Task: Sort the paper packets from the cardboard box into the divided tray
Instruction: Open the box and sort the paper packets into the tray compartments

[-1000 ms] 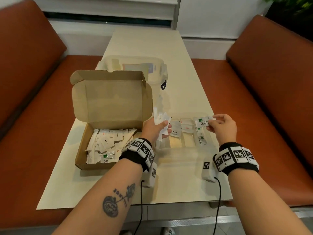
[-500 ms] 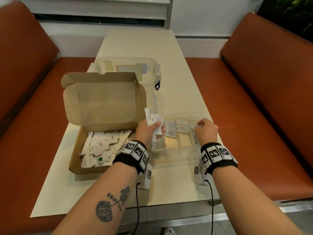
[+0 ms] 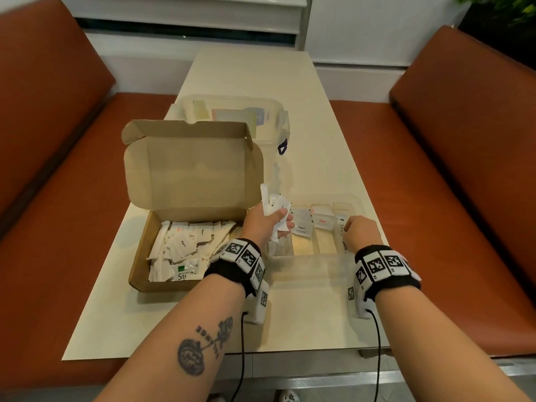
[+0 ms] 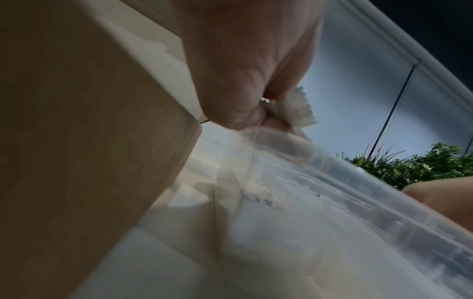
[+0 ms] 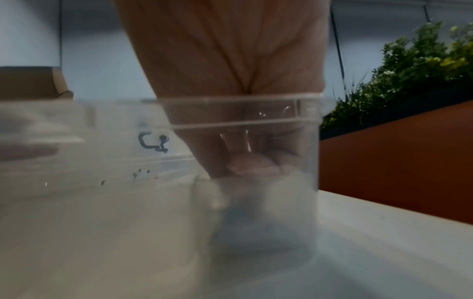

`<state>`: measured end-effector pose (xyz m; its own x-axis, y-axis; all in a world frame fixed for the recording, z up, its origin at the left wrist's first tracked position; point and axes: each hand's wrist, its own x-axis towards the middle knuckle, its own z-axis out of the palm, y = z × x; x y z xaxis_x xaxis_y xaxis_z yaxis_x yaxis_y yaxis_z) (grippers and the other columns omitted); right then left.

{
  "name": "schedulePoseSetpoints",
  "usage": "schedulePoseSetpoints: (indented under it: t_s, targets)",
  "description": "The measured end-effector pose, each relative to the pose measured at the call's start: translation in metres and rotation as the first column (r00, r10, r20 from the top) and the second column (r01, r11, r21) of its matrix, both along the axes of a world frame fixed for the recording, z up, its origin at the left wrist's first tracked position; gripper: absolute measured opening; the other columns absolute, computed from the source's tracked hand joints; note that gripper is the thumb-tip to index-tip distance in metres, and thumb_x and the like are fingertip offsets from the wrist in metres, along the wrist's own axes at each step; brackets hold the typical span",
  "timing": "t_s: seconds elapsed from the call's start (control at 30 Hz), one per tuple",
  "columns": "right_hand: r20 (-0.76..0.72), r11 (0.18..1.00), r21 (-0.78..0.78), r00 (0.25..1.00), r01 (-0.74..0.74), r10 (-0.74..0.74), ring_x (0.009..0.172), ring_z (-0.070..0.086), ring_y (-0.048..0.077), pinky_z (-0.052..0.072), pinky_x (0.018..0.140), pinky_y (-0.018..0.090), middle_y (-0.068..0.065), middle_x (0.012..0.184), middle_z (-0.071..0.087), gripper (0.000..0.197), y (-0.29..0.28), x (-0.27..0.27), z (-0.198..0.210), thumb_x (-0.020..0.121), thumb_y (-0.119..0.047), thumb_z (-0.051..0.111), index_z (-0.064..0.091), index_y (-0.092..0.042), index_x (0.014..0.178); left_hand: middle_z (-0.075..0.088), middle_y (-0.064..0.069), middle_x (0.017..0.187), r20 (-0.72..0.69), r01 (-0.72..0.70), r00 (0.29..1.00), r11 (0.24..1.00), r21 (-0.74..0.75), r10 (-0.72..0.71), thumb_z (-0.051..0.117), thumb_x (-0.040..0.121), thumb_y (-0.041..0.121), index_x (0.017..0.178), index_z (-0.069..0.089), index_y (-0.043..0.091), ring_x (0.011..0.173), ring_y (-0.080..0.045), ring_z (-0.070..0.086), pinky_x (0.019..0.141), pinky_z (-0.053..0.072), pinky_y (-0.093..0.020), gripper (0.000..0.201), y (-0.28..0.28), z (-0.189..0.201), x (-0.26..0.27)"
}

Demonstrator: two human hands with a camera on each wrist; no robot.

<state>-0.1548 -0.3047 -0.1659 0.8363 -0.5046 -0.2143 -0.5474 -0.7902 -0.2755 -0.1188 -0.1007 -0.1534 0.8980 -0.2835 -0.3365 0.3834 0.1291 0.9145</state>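
One cardboard box (image 3: 162, 248) (open), one divided tray (image 3: 313, 258), two hands

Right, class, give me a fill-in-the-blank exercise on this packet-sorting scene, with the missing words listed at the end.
1. The left hand holds a bunch of white paper ____.
2. The lid of the cardboard box stands ____.
3. The right hand reaches into the clear divided tray at its ____ end.
4. In the tray, the packet marked Pepper lies to the ____ of the one with red lettering.

Missing words: packets; open; right; left
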Motion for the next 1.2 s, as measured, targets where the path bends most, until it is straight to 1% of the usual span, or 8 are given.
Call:
schedulePoseSetpoints:
  t_s: [0.2,0.4,0.6,0.73,0.9,1.0,1.13,1.2]
  targets:
    - [0.002,0.996,-0.07,0.999,-0.049,0.05,0.101,0.062,0.031,0.051,0.085,0.034,0.015,0.109,0.066,0.032,0.0,-0.001,-0.002,0.09,0.004,0.042,0.066,-0.004,0.11,0.064,-0.013,0.088,0.014,0.003,1.0,1.0,0.002,-0.003,0.053,0.096,0.006,0.113,0.055,0.006,0.074,-0.023,0.065,0.065,0.055,-0.03,0.018,0.001,-0.001,0.0]
    - [0.167,0.999,-0.031,0.986,-0.021,0.026,0.098,0.06,0.034,0.051,0.083,0.038,0.019,0.108,0.063,0.03,0.0,0.0,-0.004,0.089,0.004,0.043,0.065,-0.003,0.109,0.063,-0.014,0.086,0.006,0.007,1.0,1.0,-0.008,-0.007,0.053,0.095,0.004,0.113,0.055,0.005,0.073,-0.025,0.064,0.072,0.054,-0.037,0.018,0.001,-0.003,0.001]
    - [0.056,0.994,-0.079,0.995,-0.076,0.081,0.097,0.06,0.031,0.046,0.076,0.031,0.016,0.111,0.062,0.03,0.0,-0.001,-0.006,0.087,0.005,0.046,0.069,-0.006,0.103,0.064,-0.012,0.086,0.009,0.012,1.0,1.0,-0.01,-0.012,0.053,0.095,0.005,0.107,0.056,0.009,0.073,-0.023,0.065,0.069,0.056,-0.033,0.013,0.001,-0.003,0.002]
    - [0.088,0.989,-0.119,0.991,-0.089,0.1,0.094,0.061,0.031,0.044,0.073,0.03,0.014,0.114,0.057,0.026,0.003,-0.002,-0.005,0.088,0.0,0.05,0.07,-0.008,0.102,0.063,-0.012,0.085,0.006,0.015,1.0,1.0,-0.027,-0.015,0.053,0.095,0.004,0.108,0.055,0.008,0.072,-0.023,0.064,0.062,0.056,-0.029,0.014,0.001,-0.003,0.002]
    - [0.058,0.991,-0.079,0.991,-0.112,0.116,0.082,0.065,0.03,0.054,0.069,0.033,0.011,0.092,0.07,0.029,0.003,0.0,-0.003,0.085,0.001,0.048,0.072,-0.009,0.097,0.063,-0.012,0.084,-0.002,0.009,1.0,1.0,-0.024,-0.009,0.053,0.095,0.004,0.103,0.057,0.011,0.071,-0.022,0.065,0.062,0.057,-0.028,0.011,0.001,-0.003,0.002]
    - [0.053,0.994,-0.044,0.993,-0.104,0.107,0.084,0.066,0.028,0.055,0.072,0.034,0.009,0.101,0.07,0.033,0.002,-0.002,0.0,0.088,-0.001,0.046,0.07,-0.015,0.106,0.064,-0.013,0.087,-0.001,0.008,1.0,1.0,-0.017,-0.008,0.054,0.095,0.005,0.107,0.056,0.009,0.074,-0.023,0.065,0.067,0.057,-0.031,0.013,0.001,-0.002,0.002]
    - [0.207,0.997,-0.021,0.975,-0.077,0.08,0.099,0.062,0.025,0.051,0.081,0.034,0.007,0.115,0.065,0.034,0.012,0.0,0.008,0.09,-0.004,0.045,0.064,-0.015,0.115,0.065,-0.011,0.089,0.008,0.032,0.999,0.999,0.0,-0.032,0.057,0.094,0.005,0.117,0.055,0.005,0.072,-0.02,0.066,0.067,0.057,-0.03,0.024,0.002,-0.001,0.001]
    - [0.35,0.994,0.032,0.933,-0.104,0.086,0.093,0.06,0.019,0.047,0.079,0.029,0.005,0.11,0.066,0.026,0.023,0.002,0.017,0.091,-0.011,0.05,0.066,-0.015,0.112,0.066,-0.012,0.09,-0.002,0.046,0.999,0.999,-0.003,-0.046,0.059,0.092,0.005,0.12,0.055,0.004,0.07,-0.02,0.066,0.065,0.057,-0.03,0.028,0.002,0.0,0.0]
